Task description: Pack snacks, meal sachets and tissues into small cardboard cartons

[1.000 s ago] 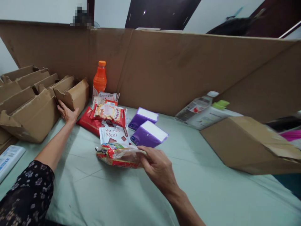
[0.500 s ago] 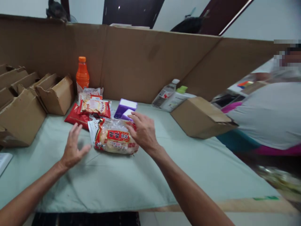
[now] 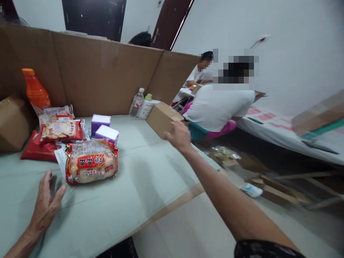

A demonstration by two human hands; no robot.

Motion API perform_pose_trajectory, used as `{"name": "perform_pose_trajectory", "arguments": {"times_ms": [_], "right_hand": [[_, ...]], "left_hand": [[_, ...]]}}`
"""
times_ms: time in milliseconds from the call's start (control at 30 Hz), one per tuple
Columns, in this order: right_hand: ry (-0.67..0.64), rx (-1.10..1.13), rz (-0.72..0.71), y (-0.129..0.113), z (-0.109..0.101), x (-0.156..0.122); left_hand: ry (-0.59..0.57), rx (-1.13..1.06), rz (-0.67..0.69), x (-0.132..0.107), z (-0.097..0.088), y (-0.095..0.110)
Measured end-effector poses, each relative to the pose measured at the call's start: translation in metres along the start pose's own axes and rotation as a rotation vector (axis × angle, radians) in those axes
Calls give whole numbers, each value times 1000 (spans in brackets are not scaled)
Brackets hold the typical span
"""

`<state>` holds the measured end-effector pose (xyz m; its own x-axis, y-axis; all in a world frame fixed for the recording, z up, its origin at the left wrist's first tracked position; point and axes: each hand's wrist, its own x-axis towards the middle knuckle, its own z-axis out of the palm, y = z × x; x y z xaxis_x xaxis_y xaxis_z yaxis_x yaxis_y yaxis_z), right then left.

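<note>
My left hand is open over the cloth, fingers apart, holding nothing. Just beyond it lies a clear and red bag of rice crackers. On the right, my right hand reaches out with fingers extended, overlapping the near right side of a cardboard box; I cannot tell whether it touches. Behind the cracker bag sit two purple and white tissue packs. Left of them is a pile of red snack packets on a flat red bag.
An orange drink bottle stands at the back left beside another carton. A clear water bottle and a white bottle with green cap lean by the cardboard wall. Two people sit beyond the table's right edge.
My right hand has moved from the cracker bag and tissue packs rightward to the cardboard box. My left hand stays open near the bag. The view has turned right.
</note>
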<state>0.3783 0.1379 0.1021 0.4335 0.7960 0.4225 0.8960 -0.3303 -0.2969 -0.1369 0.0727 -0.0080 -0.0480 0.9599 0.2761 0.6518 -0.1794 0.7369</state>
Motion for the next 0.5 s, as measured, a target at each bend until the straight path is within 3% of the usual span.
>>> {"name": "perform_pose_trajectory", "arguments": {"times_ms": [100,233,333,500], "right_hand": [[-1,-40,215,27,3,44],[-47,-40,410,34,16,81],[-68,-24,456,31,28,96],[-83,47,400,33,40,106]], "left_hand": [[14,4,-55,-2,2,2],[0,50,-76,-4,2,8],[-14,102,-80,-6,1,11],[-6,135,-67,-7,-1,12]]}}
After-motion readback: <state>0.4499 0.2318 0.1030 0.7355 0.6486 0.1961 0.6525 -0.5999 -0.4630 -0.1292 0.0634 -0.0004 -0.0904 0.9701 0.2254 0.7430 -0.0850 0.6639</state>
